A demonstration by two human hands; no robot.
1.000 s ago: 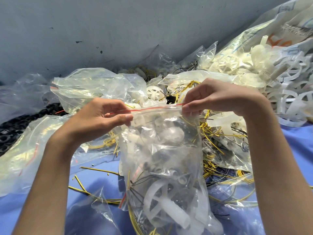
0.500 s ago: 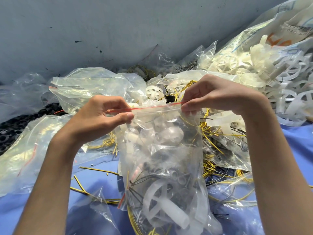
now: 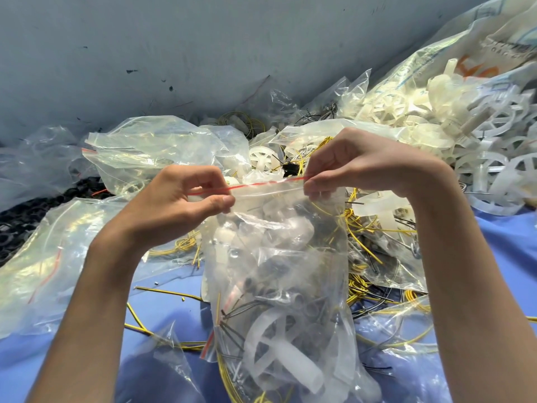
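A clear plastic zip bag [image 3: 276, 271] stuffed with white spoked wheels [image 3: 279, 356] and thin grey wires [image 3: 235, 312] is standing on the blue tabletop [image 3: 168, 312], directly below both hands. Its red-lined zip strip [image 3: 261, 184] is running left to right between them. The left hand [image 3: 174, 205] is pinching one end between thumb and curled fingers, the right hand [image 3: 363, 164] the other, equally near. Beyond, loose white plastic wheels [image 3: 494, 175] are lying heaped.
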